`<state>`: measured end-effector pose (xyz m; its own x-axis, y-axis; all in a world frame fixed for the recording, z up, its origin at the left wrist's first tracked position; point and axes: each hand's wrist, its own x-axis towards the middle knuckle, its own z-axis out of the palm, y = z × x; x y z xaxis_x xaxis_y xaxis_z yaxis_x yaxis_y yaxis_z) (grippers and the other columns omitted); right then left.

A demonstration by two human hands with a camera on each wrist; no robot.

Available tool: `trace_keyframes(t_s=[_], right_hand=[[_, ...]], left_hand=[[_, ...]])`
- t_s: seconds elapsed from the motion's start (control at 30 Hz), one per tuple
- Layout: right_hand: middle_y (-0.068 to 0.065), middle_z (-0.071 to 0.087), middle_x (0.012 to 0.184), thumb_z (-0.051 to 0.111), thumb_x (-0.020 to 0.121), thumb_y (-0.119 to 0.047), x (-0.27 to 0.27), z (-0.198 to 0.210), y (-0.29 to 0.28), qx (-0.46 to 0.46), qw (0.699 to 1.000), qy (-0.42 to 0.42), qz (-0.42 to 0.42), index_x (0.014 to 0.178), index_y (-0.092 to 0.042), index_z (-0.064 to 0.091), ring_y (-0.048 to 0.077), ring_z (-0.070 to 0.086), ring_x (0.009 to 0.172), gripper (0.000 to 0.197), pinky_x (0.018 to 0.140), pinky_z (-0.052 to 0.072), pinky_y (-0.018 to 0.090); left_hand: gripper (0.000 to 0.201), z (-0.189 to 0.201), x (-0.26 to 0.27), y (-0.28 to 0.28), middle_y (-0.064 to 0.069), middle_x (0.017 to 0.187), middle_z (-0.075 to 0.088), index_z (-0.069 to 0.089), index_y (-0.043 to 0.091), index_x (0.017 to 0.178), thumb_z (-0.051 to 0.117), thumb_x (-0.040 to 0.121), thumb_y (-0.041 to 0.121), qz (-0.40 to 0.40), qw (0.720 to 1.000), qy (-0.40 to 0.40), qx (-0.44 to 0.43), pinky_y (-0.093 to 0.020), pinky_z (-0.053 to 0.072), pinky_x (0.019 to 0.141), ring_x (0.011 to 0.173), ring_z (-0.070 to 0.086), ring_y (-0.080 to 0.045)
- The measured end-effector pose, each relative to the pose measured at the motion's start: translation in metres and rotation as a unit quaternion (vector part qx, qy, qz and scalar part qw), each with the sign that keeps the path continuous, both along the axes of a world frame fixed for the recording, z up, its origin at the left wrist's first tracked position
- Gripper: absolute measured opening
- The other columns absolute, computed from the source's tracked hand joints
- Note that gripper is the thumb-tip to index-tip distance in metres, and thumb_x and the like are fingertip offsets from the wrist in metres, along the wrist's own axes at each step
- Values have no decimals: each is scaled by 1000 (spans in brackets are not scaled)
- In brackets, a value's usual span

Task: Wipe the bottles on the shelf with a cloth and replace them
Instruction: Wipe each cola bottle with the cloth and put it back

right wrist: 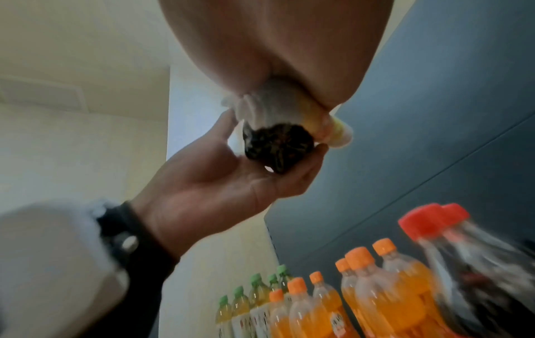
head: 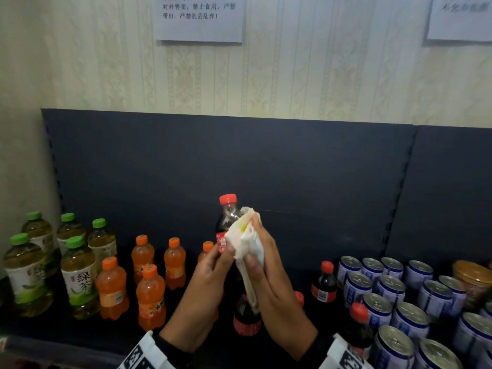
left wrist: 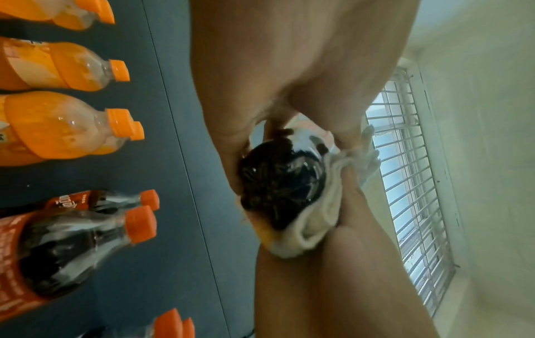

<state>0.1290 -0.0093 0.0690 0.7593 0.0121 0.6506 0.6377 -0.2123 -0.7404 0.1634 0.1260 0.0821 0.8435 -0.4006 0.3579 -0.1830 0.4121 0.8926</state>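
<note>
White cloth [head: 246, 243], bunched with a yellow patch showing, is pressed against the side of a cola bottle [head: 227, 222] held upright above the shelf [head: 80, 339]. The right hand [head: 266, 265] wraps the cloth round the bottle's body, fingers pointing up. The left hand [head: 210, 272] grips the bottle low down, thumb and fingers curled round its base, though the head view hides just where. Orange soda bottles [head: 149, 294] stand below, left of the hands.
</note>
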Motion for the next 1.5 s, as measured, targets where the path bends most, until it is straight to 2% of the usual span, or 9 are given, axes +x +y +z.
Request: trace_keyframes(t_s=[0.13, 0.23, 0.37, 0.53, 0.7, 0.9, 1.17, 1.37, 1.5], right_hand=[[-22, 44, 163, 41, 111, -38, 5, 27, -6, 30, 1000, -2, -8, 161, -38, 33, -1, 37, 153, 51, 123, 34, 21], [-23, 45, 163, 39, 111, -40, 3, 22, -13, 23, 1000, 0, 9, 162, -40, 31, -2, 37, 153, 51, 123, 34, 19], [-44, 54, 143, 40, 106, -55, -8, 4, -10, 95, 987, 115, 56, 136, -78, 42, -16, 49, 137, 37, 115, 46, 19], [10, 69, 144, 41, 112, -42, 13, 28, -27, 305, 930, 199, 48, 154, -22, 52, 29, 66, 134, 48, 115, 46, 63], [18, 75, 129, 42, 113, -36, 32, 44, -60, 327, 920, 214, -10, 143, -5, 60, 28, 75, 116, 47, 89, 64, 43], [21, 79, 93, 41, 114, -37, 40, 52, -93, 308, 923, 227, -34, 137, 7, 59, 25, 80, 74, 53, 61, 64, 32], [13, 67, 65, 51, 110, -30, 23, 35, -150, 278, 913, 297, -39, 101, 3, 63, 20, 66, 49, 37, 47, 56, 29], [18, 77, 117, 51, 111, -26, 3, 29, -188, 342, 898, 261, -96, 133, 2, 65, 29, 76, 96, 39, 81, 67, 41], [23, 71, 135, 51, 110, -26, -12, 29, -199, 364, 886, 260, -120, 140, 2, 62, 40, 64, 130, 43, 106, 53, 53]], left_hand=[[32, 7, 1, -2, 0, 122, 77, 76, 36, 116, 58, 95, 52, -29, 996, -36, 70, -19, 58, 87, 115, 73, -14], [31, 16, 5, 0, -5, 117, 79, 75, 25, 117, 64, 95, 44, 26, 995, -67, 64, -32, 62, 91, 112, 74, -21], [39, 26, 13, -1, -9, 110, 79, 73, 16, 115, 73, 84, 41, 113, 990, -77, 18, -36, 60, 90, 105, 76, -24], [57, 41, 28, -17, 1, 114, 77, 61, 20, 123, 89, 75, 33, 112, 978, -146, 97, -25, 60, 86, 106, 75, -14], [88, 75, 50, -33, 12, 113, 71, 37, 47, 137, 92, 70, 39, 154, 915, -281, 245, -9, 51, 90, 102, 70, 5], [42, 110, 59, -58, -8, 119, 72, 59, 17, 129, 78, 91, 15, 31, 952, -181, 245, -52, 64, 83, 113, 71, -27], [33, 116, 95, -100, -9, 101, 76, 70, 10, 99, 88, 80, 30, 119, 879, -266, 376, -43, 66, 73, 84, 76, -21], [36, 90, 128, -140, -8, 99, 66, 59, 10, 99, 88, 81, 19, 40, 851, -212, 479, -29, 63, 51, 74, 73, -22], [32, 59, 139, -161, -10, 92, 66, 61, 10, 92, 89, 80, 19, -26, 767, -251, 590, -25, 60, 47, 66, 68, -18]])
